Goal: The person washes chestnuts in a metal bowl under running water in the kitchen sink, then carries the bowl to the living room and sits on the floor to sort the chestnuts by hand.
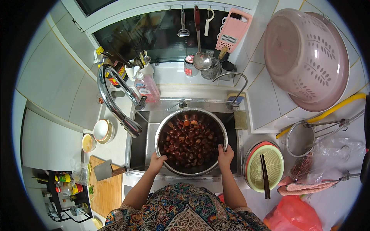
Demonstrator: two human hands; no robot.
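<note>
A round stainless steel bowl (191, 109) is over the sink (151, 130), held at both sides. Many brown, glossy chestnuts (189, 143) fill its lower part. My left hand (157, 162) grips the rim at the lower left, thumb on the edge. On the right side of the rim, my right hand (225, 156) holds on in the same way. The chrome faucet (131, 127) hangs to the left of the bowl, and a thinner curved tap (242, 82) stands behind it at the right. Whether the bowl touches the sink cannot be told.
At the left, a cleaver (103, 171) lies on a wooden cutting board (105, 192), near small bowls (101, 130). Chopsticks (264, 176) rest across a green strainer basket (268, 153) at the right. A pink soap bottle (147, 88) stands behind the sink. A large pink basin (315, 60) hangs at upper right.
</note>
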